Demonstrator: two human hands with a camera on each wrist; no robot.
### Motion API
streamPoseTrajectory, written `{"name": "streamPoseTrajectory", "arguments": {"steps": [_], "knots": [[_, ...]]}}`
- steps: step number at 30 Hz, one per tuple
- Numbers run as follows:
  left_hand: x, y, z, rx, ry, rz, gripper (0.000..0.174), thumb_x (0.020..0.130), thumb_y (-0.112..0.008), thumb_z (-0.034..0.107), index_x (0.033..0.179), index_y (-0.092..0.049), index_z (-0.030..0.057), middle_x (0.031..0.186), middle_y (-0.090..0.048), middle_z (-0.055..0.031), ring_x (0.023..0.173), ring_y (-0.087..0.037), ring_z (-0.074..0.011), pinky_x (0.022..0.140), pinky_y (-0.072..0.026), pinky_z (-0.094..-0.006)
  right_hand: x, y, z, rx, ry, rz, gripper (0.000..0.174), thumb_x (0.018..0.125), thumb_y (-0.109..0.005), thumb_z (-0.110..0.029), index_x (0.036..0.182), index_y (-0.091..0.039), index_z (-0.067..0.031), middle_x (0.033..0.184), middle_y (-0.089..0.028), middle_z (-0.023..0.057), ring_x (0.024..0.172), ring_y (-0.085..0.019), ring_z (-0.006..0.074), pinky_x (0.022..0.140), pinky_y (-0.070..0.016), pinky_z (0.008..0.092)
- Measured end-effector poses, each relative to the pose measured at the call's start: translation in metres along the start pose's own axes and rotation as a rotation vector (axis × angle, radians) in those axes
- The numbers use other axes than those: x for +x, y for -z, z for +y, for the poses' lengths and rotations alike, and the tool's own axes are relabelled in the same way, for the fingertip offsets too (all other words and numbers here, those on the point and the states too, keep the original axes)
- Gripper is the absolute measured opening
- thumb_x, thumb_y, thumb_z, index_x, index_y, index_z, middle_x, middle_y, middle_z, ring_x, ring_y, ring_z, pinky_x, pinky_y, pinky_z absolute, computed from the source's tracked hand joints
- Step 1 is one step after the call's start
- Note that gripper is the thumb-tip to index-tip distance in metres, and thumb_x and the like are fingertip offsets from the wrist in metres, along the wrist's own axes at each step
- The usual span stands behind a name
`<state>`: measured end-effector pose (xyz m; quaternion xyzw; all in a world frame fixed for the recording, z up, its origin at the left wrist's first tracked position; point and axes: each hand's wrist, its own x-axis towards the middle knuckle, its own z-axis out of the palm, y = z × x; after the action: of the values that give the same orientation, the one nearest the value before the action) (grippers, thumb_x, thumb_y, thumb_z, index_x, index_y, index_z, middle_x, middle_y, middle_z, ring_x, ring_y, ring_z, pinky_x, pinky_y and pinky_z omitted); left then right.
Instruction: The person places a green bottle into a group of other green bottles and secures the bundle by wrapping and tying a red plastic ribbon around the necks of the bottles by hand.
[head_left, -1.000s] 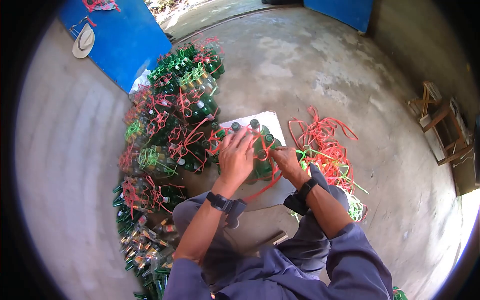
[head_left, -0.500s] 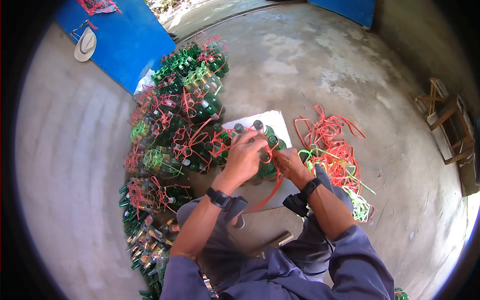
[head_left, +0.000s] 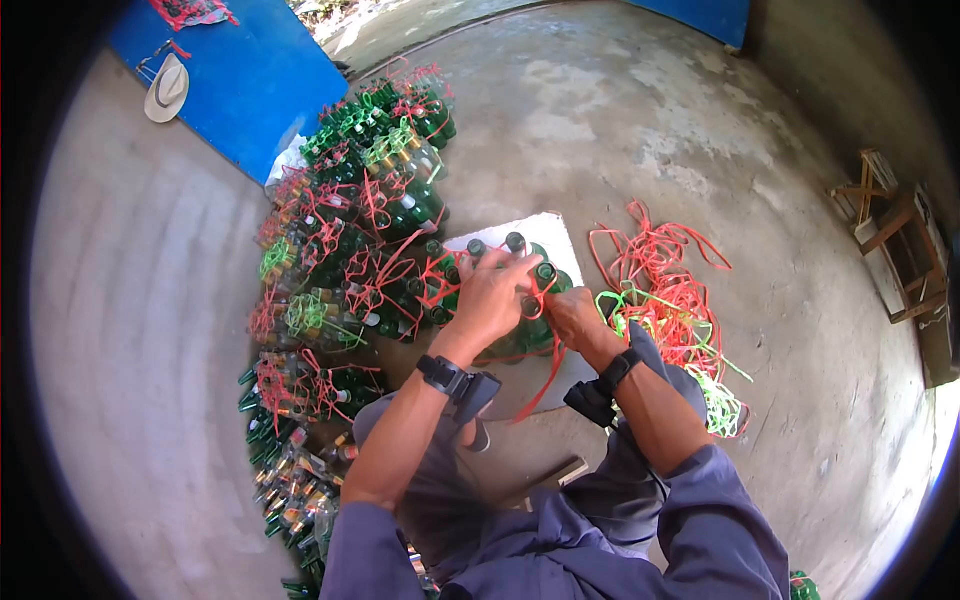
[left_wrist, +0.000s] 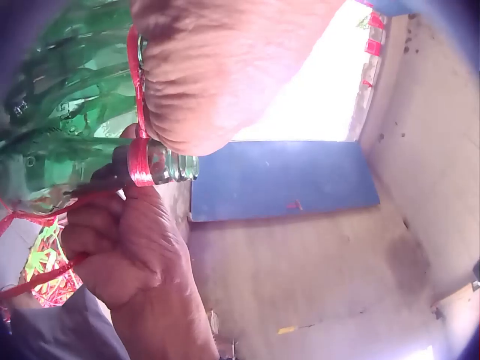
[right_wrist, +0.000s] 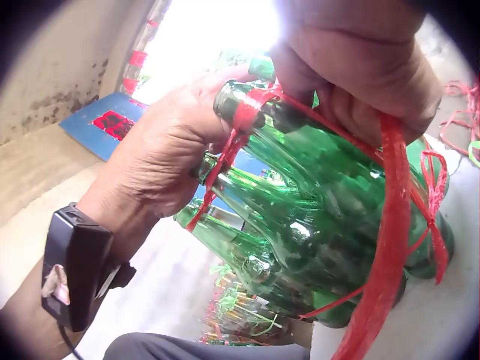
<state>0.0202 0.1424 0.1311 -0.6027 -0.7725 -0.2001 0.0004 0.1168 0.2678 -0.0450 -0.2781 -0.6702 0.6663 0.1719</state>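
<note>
Several green glass bottles (right_wrist: 322, 195) stand bundled on a white board (head_left: 557, 228) between my knees. Red plastic strap (right_wrist: 386, 255) loops round their necks, and its loose tail hangs down the near side. My left hand (head_left: 488, 305) lies over the bottle tops, fingers extended among the necks, some fingertips hidden behind glass. At the right side of the bundle my right hand (head_left: 578, 318) grips the strap in curled fingers. In the left wrist view, red strap is wrapped round one bottle's neck (left_wrist: 163, 163), close beside both hands.
Rows of strapped bottle bundles (head_left: 370, 210) line the left wall, with loose bottles (head_left: 290, 490) nearer me. A tangled heap of red and green strap (head_left: 665, 300) lies right of the board. A wooden frame (head_left: 905, 250) stands by the right wall. A hat (head_left: 167, 90) hangs beside the blue door (head_left: 225, 85).
My left hand has gone from lying flat over the necks to fingers reaching rightward between them. The right hand stays at the bundle's right side; the strap's tail now hangs lower.
</note>
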Motion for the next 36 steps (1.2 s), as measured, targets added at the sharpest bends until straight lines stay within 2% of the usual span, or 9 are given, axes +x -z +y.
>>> {"name": "streamPoseTrajectory", "arguments": {"steps": [2,5,8,11,14,20,23,26,36], "knots": [[0.001,0.0,-0.001,-0.024,0.0,-0.009,0.056,0.079,-0.067,0.001,0.132,-0.063,0.0182,0.101,-0.077,0.0047,0.116,-0.056,-0.0225,0.104,-0.0293,-0.0558,-0.014,-0.001,-0.058,0.132,-0.51,0.033,0.016,0.098,-0.058,-0.021,0.095,-0.069,-0.0089,0.073,-0.062,0.007,0.067,-0.064,0.0192,0.058,-0.0494,0.0379],[0.001,-0.003,-0.004,-0.002,-0.01,0.007,0.052,0.079,-0.07,0.002,0.129,-0.064,0.0168,0.097,-0.076,0.0053,0.115,-0.056,-0.0226,0.103,-0.0291,-0.0567,-0.012,0.004,-0.049,-0.26,-0.235,-0.119,0.02,0.095,-0.062,-0.024,0.094,-0.069,-0.0047,0.073,-0.064,0.0066,0.066,-0.063,0.0173,0.057,-0.0485,0.0379],[0.003,-0.001,-0.001,0.009,0.003,-0.018,0.05,0.079,-0.07,0.002,0.127,-0.062,0.015,0.092,-0.074,0.0053,0.113,-0.057,-0.023,0.102,-0.0286,-0.0578,-0.029,-0.001,-0.082,0.346,-0.432,0.13,0.022,0.087,-0.069,-0.012,0.069,-0.058,-0.0043,0.062,-0.051,0.0035,0.053,-0.048,0.0127,0.045,-0.033,0.0346],[0.006,0.002,-0.002,-0.006,0.044,-0.067,0.048,0.08,-0.071,0.002,0.125,-0.059,0.0138,0.088,-0.072,0.0052,0.113,-0.057,-0.0231,0.101,-0.0283,-0.0584,-0.022,0.005,-0.054,0.049,-0.128,-0.043,0.026,0.088,-0.068,-0.017,0.067,-0.057,-0.006,0.06,-0.05,0.0026,0.05,-0.047,0.013,0.043,-0.031,0.0342],[0.009,0.002,-0.005,-0.05,0.059,-0.085,0.043,0.081,-0.07,0.002,0.122,-0.058,0.0131,0.087,-0.073,0.0048,0.114,-0.057,-0.0232,0.101,-0.028,-0.0588,-0.046,0.008,-0.117,0.226,-0.518,0.08,0.028,0.089,-0.066,-0.021,0.067,-0.056,-0.0083,0.058,-0.049,0.0016,0.046,-0.044,0.0114,0.04,-0.0279,0.0312],[0.019,0.008,-0.006,-0.066,0.1,-0.081,0.031,0.082,-0.062,0.0,0.111,-0.06,0.0109,0.08,-0.071,0.0007,0.101,-0.062,-0.0266,0.093,-0.037,-0.0523,-0.045,0.013,-0.106,0.2,-0.415,-0.015,0.03,0.088,-0.064,-0.021,0.062,-0.053,-0.0125,0.056,-0.046,-0.0006,0.043,-0.037,0.0089,0.041,-0.0228,0.0277],[0.024,0.017,-0.011,-0.212,0.083,-0.061,0.022,0.084,-0.06,0.0,0.104,-0.06,0.0065,0.076,-0.068,-0.0018,0.083,-0.064,-0.0211,0.079,-0.0459,-0.0418,-0.018,0.023,-0.018,-0.232,-0.206,-0.209,0.032,0.087,-0.069,-0.033,0.086,-0.069,-0.0007,0.07,-0.066,0.0111,0.06,-0.06,0.0171,0.055,-0.0472,0.0366],[0.026,0.02,-0.014,-0.644,0.348,-0.179,0.011,0.088,-0.06,0.002,0.099,-0.059,0.0024,0.075,-0.064,-0.0015,0.073,-0.059,-0.0122,0.067,-0.0472,-0.0304,-0.022,0.024,-0.005,-0.011,-0.153,-0.088,0.026,0.084,-0.068,-0.017,0.062,-0.056,-0.0105,0.058,-0.048,0.0002,0.046,-0.041,0.011,0.043,-0.0293,0.0301],[0.008,0.032,0.029,-1.036,0.407,0.027,0.007,0.094,-0.06,0.008,0.098,-0.059,0.003,0.079,-0.055,0.003,0.064,-0.047,-0.0032,0.051,-0.0384,-0.021,-0.046,0.014,-0.038,-0.187,-0.388,0.042,0.014,0.081,-0.071,-0.013,0.083,-0.073,0.0006,0.071,-0.067,0.0172,0.064,-0.066,0.0238,0.055,-0.0463,0.0365]]}}
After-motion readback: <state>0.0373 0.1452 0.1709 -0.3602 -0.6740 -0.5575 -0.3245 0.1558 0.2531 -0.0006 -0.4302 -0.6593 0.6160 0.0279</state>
